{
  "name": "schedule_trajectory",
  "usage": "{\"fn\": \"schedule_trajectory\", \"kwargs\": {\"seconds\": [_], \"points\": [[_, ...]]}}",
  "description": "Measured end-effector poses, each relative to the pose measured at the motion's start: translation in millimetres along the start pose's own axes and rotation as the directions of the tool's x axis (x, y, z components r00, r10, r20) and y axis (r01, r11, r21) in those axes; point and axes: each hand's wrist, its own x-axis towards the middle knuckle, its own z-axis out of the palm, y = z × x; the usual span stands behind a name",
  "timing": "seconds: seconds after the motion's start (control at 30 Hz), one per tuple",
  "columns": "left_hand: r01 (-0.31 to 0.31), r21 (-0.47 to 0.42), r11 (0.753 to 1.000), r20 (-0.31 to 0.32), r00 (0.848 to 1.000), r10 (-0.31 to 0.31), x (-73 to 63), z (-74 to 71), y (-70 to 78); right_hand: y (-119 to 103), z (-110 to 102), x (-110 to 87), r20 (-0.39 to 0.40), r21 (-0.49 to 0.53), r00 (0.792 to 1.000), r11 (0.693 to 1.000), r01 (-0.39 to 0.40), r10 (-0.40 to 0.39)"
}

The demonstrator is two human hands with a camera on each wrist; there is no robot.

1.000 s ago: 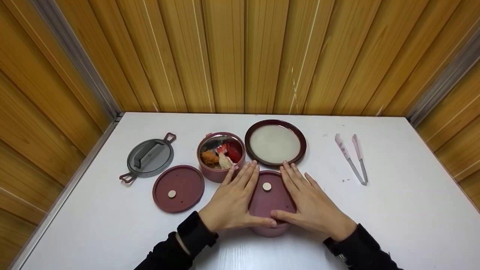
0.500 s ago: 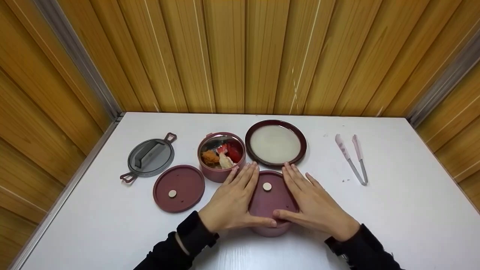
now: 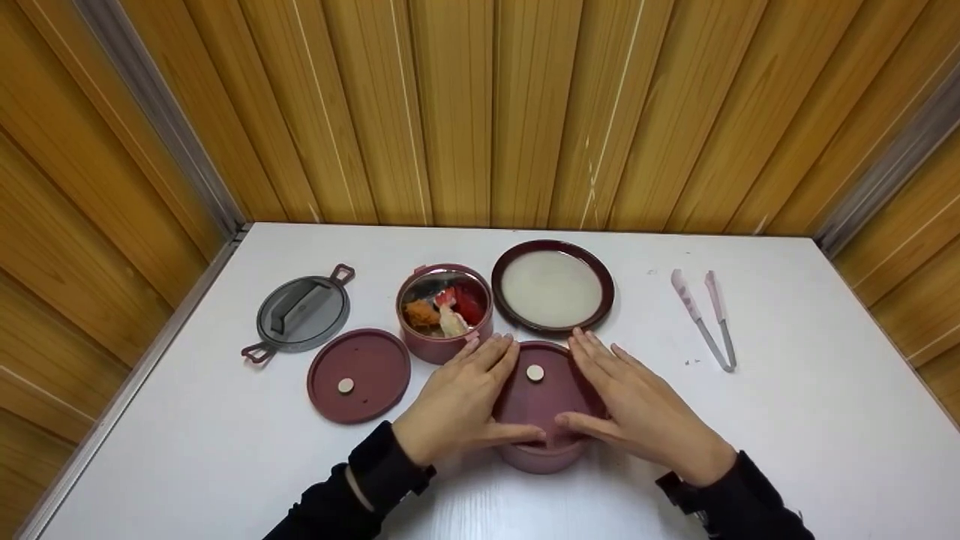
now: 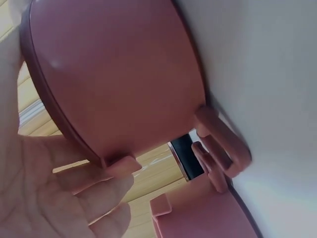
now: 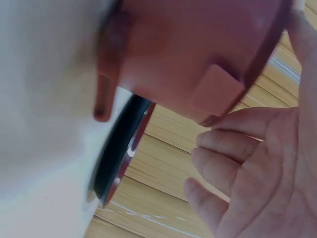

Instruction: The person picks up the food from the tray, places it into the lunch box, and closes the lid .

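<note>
In the head view a round pink container (image 3: 544,459) stands near the table's front, topped by a dark mauve lid (image 3: 540,405) with a small white button. My left hand (image 3: 454,409) lies along the lid's left edge, fingers fairly straight. Along the right edge is my right hand (image 3: 649,412), its fingers extended too. Both thumbs rest at the near part of the lid, a gap between them. The left wrist view shows the container's pink wall (image 4: 119,74) with a loop handle (image 4: 225,144) low on its side. A side tab (image 5: 218,89) shows in the right wrist view.
Behind on the left stands an open pink container (image 3: 442,351) with orange, red and pale food pieces. A second mauve lid (image 3: 367,375) and a grey handled lid (image 3: 304,341) lie further left. A brown-rimmed plate (image 3: 555,289) is behind; tongs (image 3: 709,330) lie right.
The right hand has shifted slightly right, and the gap between the thumbs has widened. The left hand's fingertips have drawn a little nearer. The container stays where it was.
</note>
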Motion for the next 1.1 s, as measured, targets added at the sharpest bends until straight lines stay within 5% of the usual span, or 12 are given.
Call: {"fn": "schedule_trajectory", "kwargs": {"seconds": [0.3, 0.57, 0.77, 1.1], "points": [[-0.045, -0.047, 0.998, -0.162, 0.986, 0.036, -1.8, -5.3, -1.1, -8.0, -12.1, -2.0, -0.123, -0.067, 0.986, 0.993, 0.102, -0.109], [-0.06, -0.099, 0.993, -0.314, 0.949, 0.026, -17.6, -12.1, -6.8, -11.6, -15.1, -4.9, -0.255, -0.128, 0.927, 0.96, 0.25, -0.276], [0.007, -0.085, 0.996, -0.355, 0.934, -0.037, -34.3, -17.4, -18.8, -14.4, -15.7, -6.4, -0.283, -0.144, 0.898, 0.941, 0.308, -0.337], [0.204, -0.064, 0.977, -0.393, 0.895, -0.212, -67.3, -25.7, -59.4, -19.5, -20.3, -10.1, -0.249, -0.111, 0.918, 0.951, 0.289, -0.308]]}}
